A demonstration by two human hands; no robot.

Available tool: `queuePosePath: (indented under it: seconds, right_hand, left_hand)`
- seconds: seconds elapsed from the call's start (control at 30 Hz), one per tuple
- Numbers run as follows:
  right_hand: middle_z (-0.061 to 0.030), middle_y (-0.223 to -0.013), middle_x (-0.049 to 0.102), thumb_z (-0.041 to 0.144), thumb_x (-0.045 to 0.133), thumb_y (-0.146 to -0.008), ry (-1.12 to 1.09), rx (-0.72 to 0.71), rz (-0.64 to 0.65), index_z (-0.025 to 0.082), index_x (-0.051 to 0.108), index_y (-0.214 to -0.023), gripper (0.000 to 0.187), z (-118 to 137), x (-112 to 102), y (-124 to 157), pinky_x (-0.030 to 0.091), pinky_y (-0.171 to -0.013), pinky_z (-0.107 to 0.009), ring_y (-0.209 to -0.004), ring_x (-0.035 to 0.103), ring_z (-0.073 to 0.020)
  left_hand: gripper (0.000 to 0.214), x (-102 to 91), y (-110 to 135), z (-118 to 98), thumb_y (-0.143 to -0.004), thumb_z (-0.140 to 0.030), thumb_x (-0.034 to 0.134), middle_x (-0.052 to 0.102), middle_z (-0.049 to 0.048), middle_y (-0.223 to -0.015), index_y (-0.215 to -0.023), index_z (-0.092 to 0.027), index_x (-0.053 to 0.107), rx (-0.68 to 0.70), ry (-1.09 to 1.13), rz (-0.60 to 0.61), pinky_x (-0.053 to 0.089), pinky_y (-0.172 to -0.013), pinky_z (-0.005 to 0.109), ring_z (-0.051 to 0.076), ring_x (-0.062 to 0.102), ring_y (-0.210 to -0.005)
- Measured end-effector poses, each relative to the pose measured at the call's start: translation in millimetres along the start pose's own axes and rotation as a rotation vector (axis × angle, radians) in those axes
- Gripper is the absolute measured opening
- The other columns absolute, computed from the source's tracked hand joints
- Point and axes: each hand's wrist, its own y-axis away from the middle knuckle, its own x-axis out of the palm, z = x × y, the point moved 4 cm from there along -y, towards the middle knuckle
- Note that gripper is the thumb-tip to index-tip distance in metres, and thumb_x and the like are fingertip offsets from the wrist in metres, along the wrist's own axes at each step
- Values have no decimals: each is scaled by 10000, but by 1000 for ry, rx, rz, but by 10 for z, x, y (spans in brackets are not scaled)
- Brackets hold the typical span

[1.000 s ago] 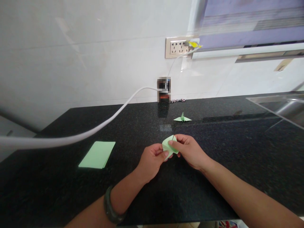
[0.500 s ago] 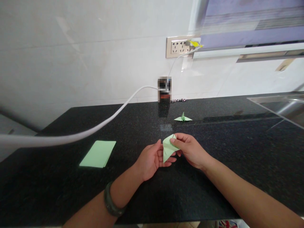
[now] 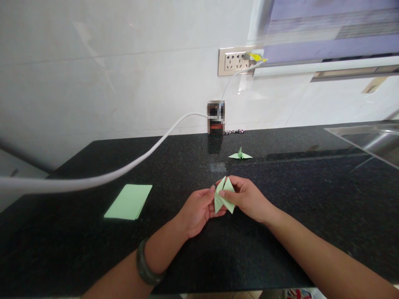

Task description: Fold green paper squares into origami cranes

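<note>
A partly folded piece of light green origami paper is held between my two hands above the dark counter. It has pointed flaps, with a slit at the top and two tips pointing down. My left hand grips its left edge, thumb in front and fingers behind. My right hand pinches it from the right, the thumb lying across its front. Part of the paper is hidden behind that thumb. Beyond my hands a finished green paper crane stands with its wings spread.
To the left lies a stack of green paper sheets on the black counter. A white cable runs across the left side to a blurred-out device by the wall. A metal sink is at the far right.
The paper's right flap has swung down, so two tips now point downward. My left fingers have closed in on the paper, and my right thumb has moved left across it.
</note>
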Motion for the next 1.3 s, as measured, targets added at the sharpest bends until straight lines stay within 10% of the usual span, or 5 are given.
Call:
queuePosePath:
  seconds: [1.3]
  right_hand:
    - [19,-612,488,356,423,-836,239,-126,-174,184,549,-785,219,-6,-21,3,365,-484,-216,-505,435,-92]
  left_hand:
    - [319,43,35,-77,-732,-428,536,609,37,-613,-738,-133,655,151,-397,-72,452,-640,279,138,550,-578]
